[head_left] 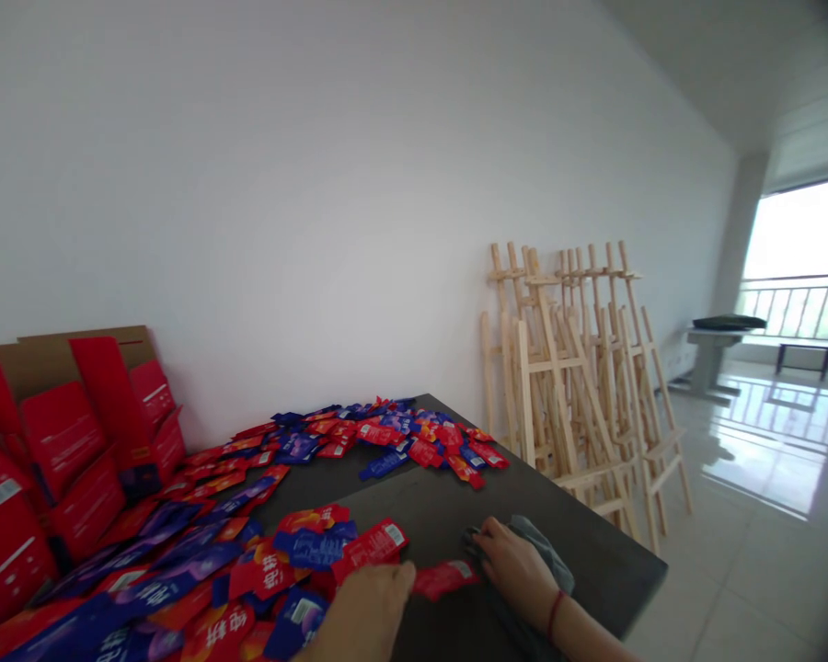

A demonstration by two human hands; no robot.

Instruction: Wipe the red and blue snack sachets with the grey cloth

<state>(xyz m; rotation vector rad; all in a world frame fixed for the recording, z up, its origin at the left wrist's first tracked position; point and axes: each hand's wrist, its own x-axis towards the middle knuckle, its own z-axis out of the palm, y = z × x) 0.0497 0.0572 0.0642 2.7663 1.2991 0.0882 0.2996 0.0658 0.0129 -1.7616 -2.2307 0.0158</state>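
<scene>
On the dark table, seen from the head camera, a single red packet lies between the hands, one end at the left hand's fingertips, the other near the right hand. The left fingers are held together; whether they pinch the packet I cannot tell. The right hand's fingers curl over a grey cloth. Heaped packets, red and blue, carry large white Chinese characters, too soft to read surely, and some show barcodes. Red boxes bear small, illegible white print.
</scene>
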